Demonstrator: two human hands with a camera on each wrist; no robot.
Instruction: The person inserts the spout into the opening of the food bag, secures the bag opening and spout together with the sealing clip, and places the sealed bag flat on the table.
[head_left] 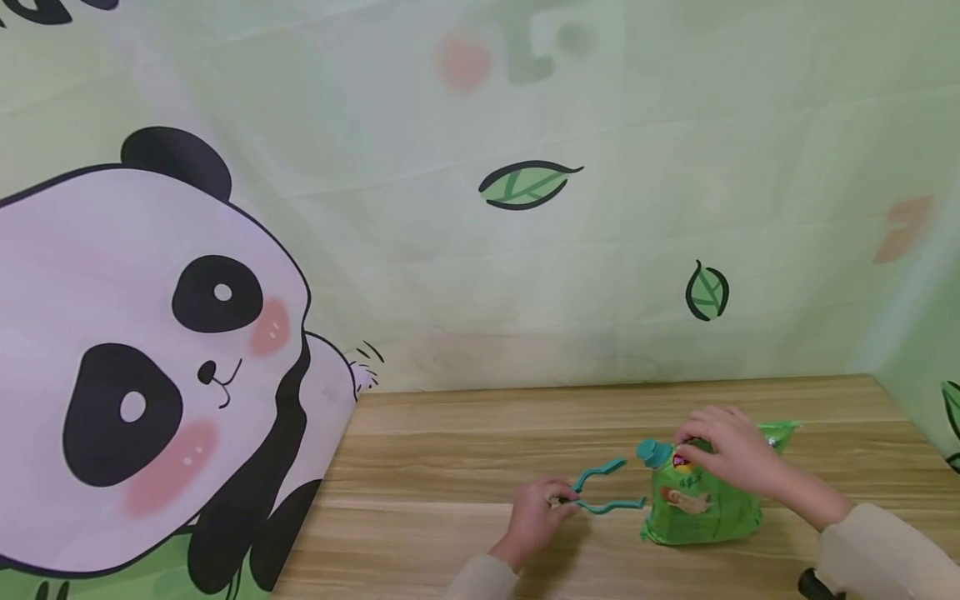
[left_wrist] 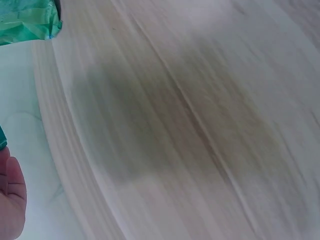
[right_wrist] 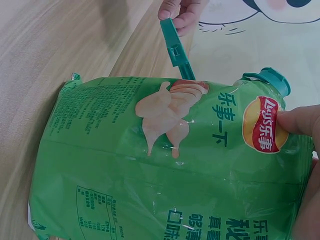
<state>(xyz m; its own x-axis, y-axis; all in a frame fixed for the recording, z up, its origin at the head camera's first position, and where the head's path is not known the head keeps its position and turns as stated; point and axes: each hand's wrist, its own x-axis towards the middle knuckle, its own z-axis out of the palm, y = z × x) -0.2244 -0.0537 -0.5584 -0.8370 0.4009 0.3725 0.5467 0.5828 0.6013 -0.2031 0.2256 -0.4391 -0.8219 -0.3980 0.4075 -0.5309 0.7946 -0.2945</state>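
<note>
A person's 2 pale sleeves [head_left: 888, 554] enter from the bottom edge. Nearest is the left hand [head_left: 531, 515], its thumb and fingers pinching the joined end of a teal clip [head_left: 611, 506]. Beyond those fingertips, the clip's 2 wavy arms spread apart, their free ends pointing right, just beside a green chip bag [head_left: 708, 508]; whether they touch it cannot be told. The bag's lower edge is on the wooden table [head_left: 435, 467], below the right hand [head_left: 731, 446], which grips the upper edge, thumb pressed on the red-and-yellow logo [right_wrist: 266, 124]. A teal cap [head_left: 654, 452] sits at the bag's top corner, just left of the right fingertips. Farthest, behind both hands' fingers, hangs a pale green backdrop [head_left: 637, 233] with a large panda [head_left: 247, 242] and leaves.
</note>
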